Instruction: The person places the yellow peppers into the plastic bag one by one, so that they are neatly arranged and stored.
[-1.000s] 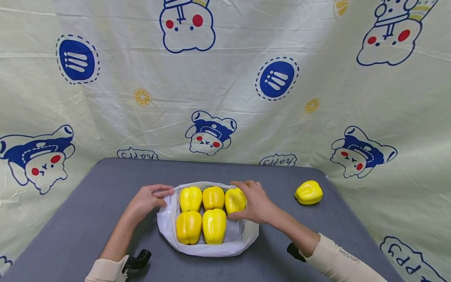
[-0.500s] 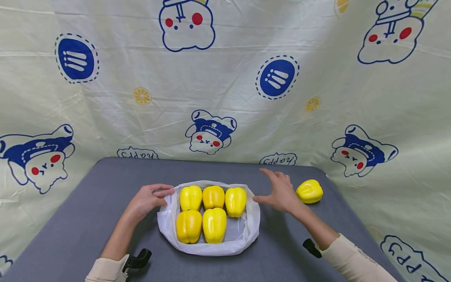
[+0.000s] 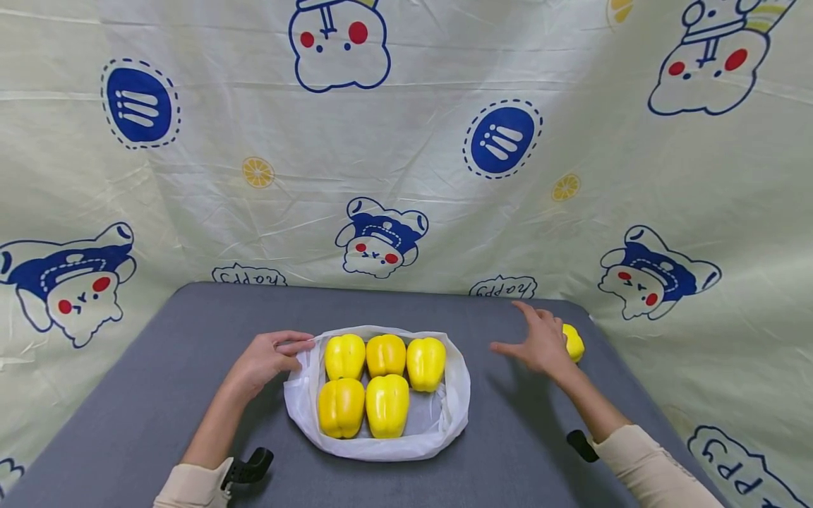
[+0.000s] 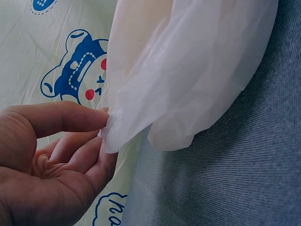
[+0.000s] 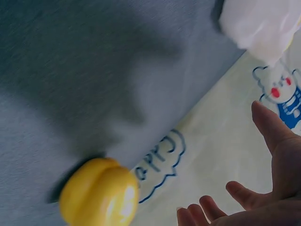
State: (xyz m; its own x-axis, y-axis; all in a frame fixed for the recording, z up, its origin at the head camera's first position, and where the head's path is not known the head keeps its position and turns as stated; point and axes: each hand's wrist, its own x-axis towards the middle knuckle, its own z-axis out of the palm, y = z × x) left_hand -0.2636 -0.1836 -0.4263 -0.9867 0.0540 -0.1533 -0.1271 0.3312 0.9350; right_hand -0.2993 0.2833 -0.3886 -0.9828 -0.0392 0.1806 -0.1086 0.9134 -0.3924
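Observation:
A white plastic bag (image 3: 381, 451), its mouth spread wide with the rim rolled down, sits on the grey table. Inside are several yellow bell peppers (image 3: 386, 408): three in the back row, two in front, with a gap at the front right. My left hand (image 3: 260, 363) pinches the bag's left edge; the left wrist view shows thin plastic (image 4: 164, 94) between the fingertips. To the right of the bag, my right hand (image 3: 540, 342) hovers with fingers spread, holding nothing. It partly covers a lone yellow bell pepper (image 3: 574, 343) in the head view; the right wrist view shows this pepper (image 5: 101, 195) apart from the fingers.
The grey table (image 3: 159, 395) ends at a back edge against a printed pale curtain (image 3: 406, 141), which also hangs along both sides. A black band (image 3: 249, 468) is on the left wrist and another (image 3: 581, 446) on the right.
My right hand has let go of the pepper at the bag's back right and moved right, toward the lone pepper. The left hand has stayed on the bag's edge.

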